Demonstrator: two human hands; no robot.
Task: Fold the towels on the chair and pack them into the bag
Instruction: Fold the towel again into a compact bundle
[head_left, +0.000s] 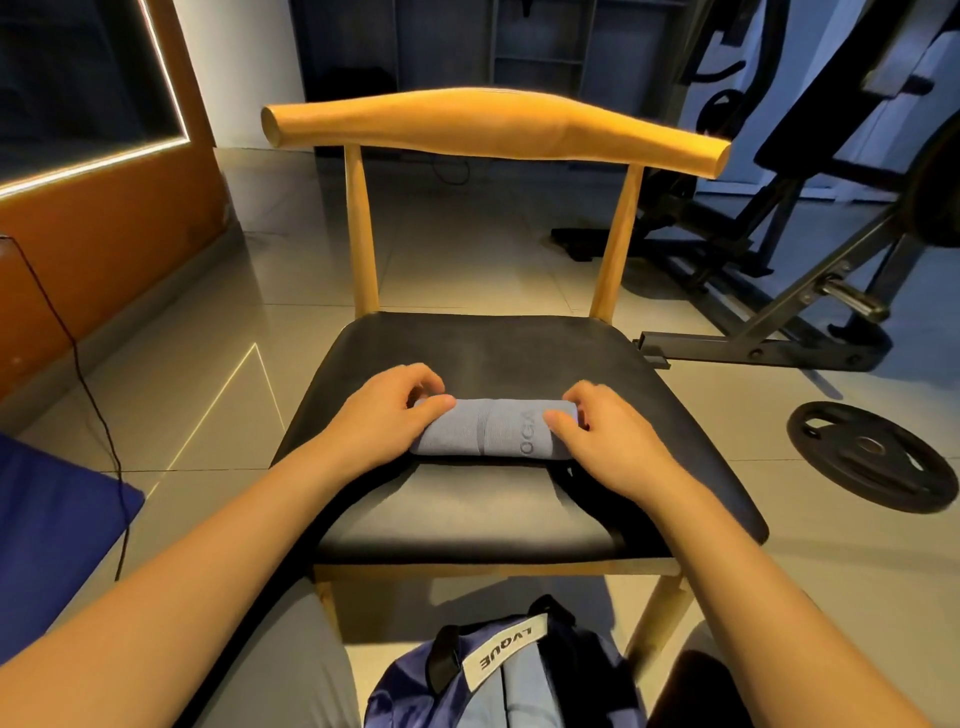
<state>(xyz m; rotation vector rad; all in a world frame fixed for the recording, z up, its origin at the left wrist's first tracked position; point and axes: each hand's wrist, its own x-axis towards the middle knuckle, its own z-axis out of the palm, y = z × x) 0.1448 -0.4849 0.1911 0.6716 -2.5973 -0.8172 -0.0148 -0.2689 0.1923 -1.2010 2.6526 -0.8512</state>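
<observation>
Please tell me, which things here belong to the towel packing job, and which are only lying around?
Job:
- towel, gripped at its ends by left hand and right hand
- chair
- bag

Lying about:
- weight plate
- gym bench
- cable
- blue cushion

A wooden chair (467, 353) with a black padded seat stands on a glossy tiled floor (467, 249). A rolled grey-blue towel (488, 428) lies crosswise on the middle of the seat. On the tiles just in front of the chair sits a dark blue bag (415, 691). A black weight plate (872, 462) lies flat at right, near the metal foot of an exercise bench (779, 340). A thin black cable (88, 384) trails across the floor at left.
</observation>
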